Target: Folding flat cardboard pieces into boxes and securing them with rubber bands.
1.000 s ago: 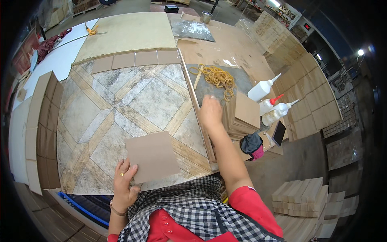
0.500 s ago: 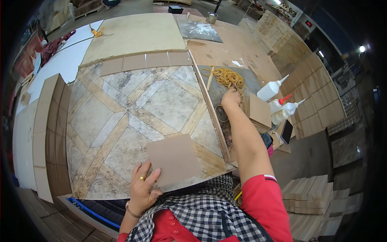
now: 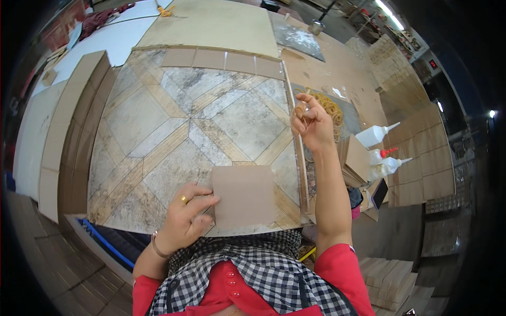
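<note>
A plain brown square board (image 3: pixel 244 197) lies on the patterned work surface (image 3: pixel 153 137), close to the front edge. At its left side rests my left hand (image 3: pixel 190 213), fingers apart, the fingertips just touching the board's edge. My right hand (image 3: pixel 314 124) is raised over the right border of the surface with its fingers curled. A thin tan loop, seemingly a rubber band, shows between these fingers. Behind that hand lies a tangled heap of yellow rubber bands (image 3: pixel 331 108), partly hidden by it.
A stack of brown boards (image 3: pixel 350 160) stands right of my right forearm, beside white squeeze bottles (image 3: pixel 372 136). Brown pieces (image 3: pixel 211 59) line the far edge. A long row of stacked boards (image 3: pixel 79 131) runs along the left. A wooden strip (image 3: pixel 296 137) borders the right.
My right hand has lifted away from the rubber band heap and come back with a thin loop in its fingers. My left hand stays by the board. The whole view has shifted.
</note>
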{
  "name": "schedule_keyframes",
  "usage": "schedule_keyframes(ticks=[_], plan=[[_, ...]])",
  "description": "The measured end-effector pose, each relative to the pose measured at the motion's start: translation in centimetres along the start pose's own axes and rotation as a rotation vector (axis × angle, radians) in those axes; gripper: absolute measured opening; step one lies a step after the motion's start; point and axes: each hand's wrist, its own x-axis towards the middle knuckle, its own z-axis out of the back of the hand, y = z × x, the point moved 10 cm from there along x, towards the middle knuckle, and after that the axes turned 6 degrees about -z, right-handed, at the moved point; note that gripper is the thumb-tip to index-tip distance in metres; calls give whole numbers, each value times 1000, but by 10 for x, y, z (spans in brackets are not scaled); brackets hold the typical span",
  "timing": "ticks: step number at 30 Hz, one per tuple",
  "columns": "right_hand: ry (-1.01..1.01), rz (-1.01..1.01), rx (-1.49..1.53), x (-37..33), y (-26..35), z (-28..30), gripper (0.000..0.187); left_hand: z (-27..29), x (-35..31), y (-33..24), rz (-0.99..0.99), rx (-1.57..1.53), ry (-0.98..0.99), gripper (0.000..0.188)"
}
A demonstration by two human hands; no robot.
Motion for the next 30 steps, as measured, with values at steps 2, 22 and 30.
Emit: schedule_keyframes(ticks=[2,22,30], plan=[[197,-70,85,-13,-11,-44,45,4,13,-8,-45,66,5,16],[391,268,-1049,-79,-46,-175,50,21,26,35,283,-147,-277,6],[-283,226,-1132,-91,7,-42,35,42,24,78,461,-249,-268,13]])
